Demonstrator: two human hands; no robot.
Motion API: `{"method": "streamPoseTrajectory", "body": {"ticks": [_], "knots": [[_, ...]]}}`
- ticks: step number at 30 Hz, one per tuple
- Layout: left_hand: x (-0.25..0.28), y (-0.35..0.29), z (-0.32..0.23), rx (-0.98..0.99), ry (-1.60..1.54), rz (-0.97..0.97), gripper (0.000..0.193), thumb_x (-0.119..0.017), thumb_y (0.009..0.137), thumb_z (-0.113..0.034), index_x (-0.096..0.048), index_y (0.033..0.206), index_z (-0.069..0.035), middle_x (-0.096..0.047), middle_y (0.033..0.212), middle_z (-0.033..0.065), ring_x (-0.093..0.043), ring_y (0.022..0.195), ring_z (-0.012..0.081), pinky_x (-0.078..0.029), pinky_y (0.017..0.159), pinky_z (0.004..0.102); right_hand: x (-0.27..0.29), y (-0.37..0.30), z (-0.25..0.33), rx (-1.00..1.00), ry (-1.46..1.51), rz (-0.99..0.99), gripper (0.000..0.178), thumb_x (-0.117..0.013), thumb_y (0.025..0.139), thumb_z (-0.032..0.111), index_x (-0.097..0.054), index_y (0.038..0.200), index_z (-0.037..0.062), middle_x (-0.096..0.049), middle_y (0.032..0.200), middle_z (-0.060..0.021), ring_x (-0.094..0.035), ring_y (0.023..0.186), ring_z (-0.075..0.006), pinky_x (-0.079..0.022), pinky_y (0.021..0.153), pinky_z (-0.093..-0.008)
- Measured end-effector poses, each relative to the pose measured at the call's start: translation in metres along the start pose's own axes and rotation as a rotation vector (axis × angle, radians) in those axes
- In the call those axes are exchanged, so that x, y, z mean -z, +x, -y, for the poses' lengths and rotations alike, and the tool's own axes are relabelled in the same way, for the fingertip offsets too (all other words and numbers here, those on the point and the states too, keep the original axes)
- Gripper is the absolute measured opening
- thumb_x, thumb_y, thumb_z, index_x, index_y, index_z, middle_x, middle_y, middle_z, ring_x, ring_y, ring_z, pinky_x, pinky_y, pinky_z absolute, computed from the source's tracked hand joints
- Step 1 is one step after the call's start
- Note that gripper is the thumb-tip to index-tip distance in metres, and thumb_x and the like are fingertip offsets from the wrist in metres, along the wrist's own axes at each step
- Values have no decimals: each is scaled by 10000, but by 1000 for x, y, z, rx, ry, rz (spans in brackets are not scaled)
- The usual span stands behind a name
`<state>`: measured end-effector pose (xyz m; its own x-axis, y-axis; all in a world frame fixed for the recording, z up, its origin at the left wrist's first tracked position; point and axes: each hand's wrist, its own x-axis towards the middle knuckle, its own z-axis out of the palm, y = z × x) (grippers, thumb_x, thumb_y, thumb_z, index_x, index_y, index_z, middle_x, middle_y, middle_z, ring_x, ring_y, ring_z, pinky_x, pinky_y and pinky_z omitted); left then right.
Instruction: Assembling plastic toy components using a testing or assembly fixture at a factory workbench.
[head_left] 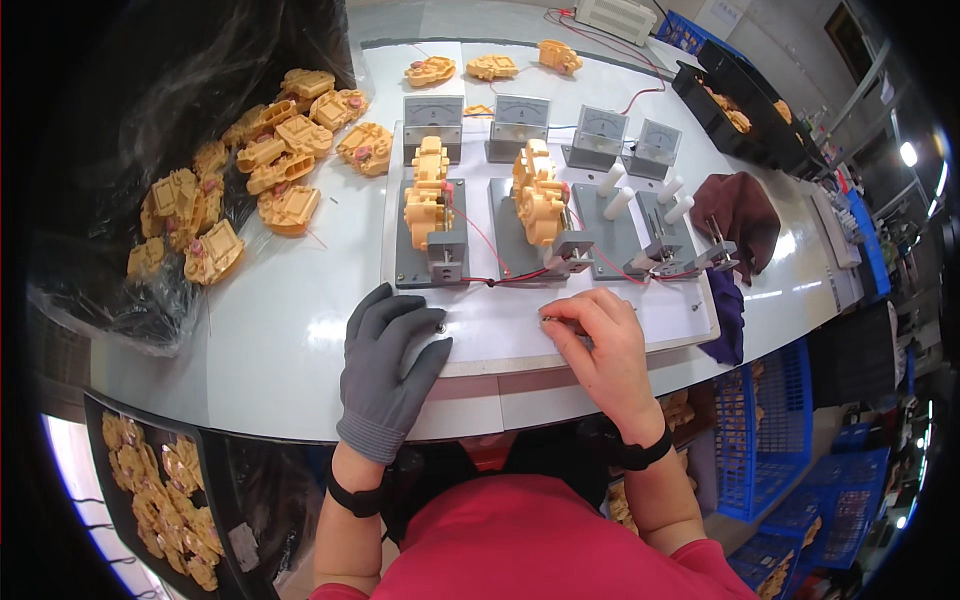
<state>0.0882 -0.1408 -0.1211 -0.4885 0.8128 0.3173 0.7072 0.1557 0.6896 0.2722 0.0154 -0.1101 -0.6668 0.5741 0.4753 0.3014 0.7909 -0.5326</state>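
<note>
My left hand [392, 365], in a grey glove, rests at the front edge of a white board [500, 345]. Its fingers are apart, and a tiny dark metal piece [441, 328] lies by the fingertips. My bare right hand [608, 345] pinches a small metal part [547, 318] between thumb and fingers; its exact kind is too small to make out. Behind my hands, a yellow plastic gear housing [428, 205] sits on the leftmost grey fixture, and another yellow housing [540, 200] on the one beside it. Red wires [484, 235] run along the fixtures.
Analog meters [522, 125] stand behind the fixtures; white pegs [618, 203] rise from a fixture on the right. Yellow housings [290, 207] pile on black plastic [110, 250] at left. A maroon cloth [745, 215] and black bin [755, 120] are right. Blue crates [765, 430] stand below.
</note>
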Motion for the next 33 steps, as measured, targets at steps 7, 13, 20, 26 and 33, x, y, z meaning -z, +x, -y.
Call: {"method": "streamPoseTrajectory", "body": {"ticks": [7, 13, 20, 26, 33], "knots": [[-1, 1, -1, -10, 17, -21, 253, -703, 835, -192, -688, 1070, -99, -605, 1167, 119, -454, 1266, 373, -409, 1027, 449, 1, 0, -1, 16, -14, -10, 96, -720, 820, 129, -688, 909, 114, -614, 820, -3, -583, 735, -191, -382, 682, -338], [-3, 0, -2, -21, 16, -41, 235, -701, 832, -169, -685, 1055, -98, -600, 1159, 119, -459, 1260, 372, -415, 1019, 445, 0, -2, -3, 20, -8, -21, 98, -723, 814, 132, -688, 904, 117, -611, 819, -9, -588, 756, -205, -386, 675, -344], [-4, 0, -6, -31, 57, -39, 232, -697, 834, -157, -682, 1057, -92, -595, 1161, 118, -459, 1255, 370, -407, 1023, 444, 2, -2, -4, 51, -2, -47, 97, -730, 799, 94, -695, 890, 92, -620, 824, -28, -581, 721, -201, -398, 696, -329], [-5, 1, -6, -5, 39, -36, 230, -693, 837, -155, -683, 1059, -93, -590, 1173, 121, -451, 1264, 366, -396, 1032, 442, 0, -2, -6, 58, -1, -49, 83, -733, 794, 99, -687, 864, 104, -618, 813, -15, -575, 731, -213, -393, 680, -334], [-6, -1, -6, -4, 39, -42, 228, -692, 840, -156, -683, 1058, -92, -587, 1179, 121, -448, 1266, 366, -392, 1036, 439, 0, -3, -7, 88, -24, -76, 84, -733, 793, 102, -682, 860, 107, -613, 802, -11, -573, 744, -212, -387, 676, -338]]}}
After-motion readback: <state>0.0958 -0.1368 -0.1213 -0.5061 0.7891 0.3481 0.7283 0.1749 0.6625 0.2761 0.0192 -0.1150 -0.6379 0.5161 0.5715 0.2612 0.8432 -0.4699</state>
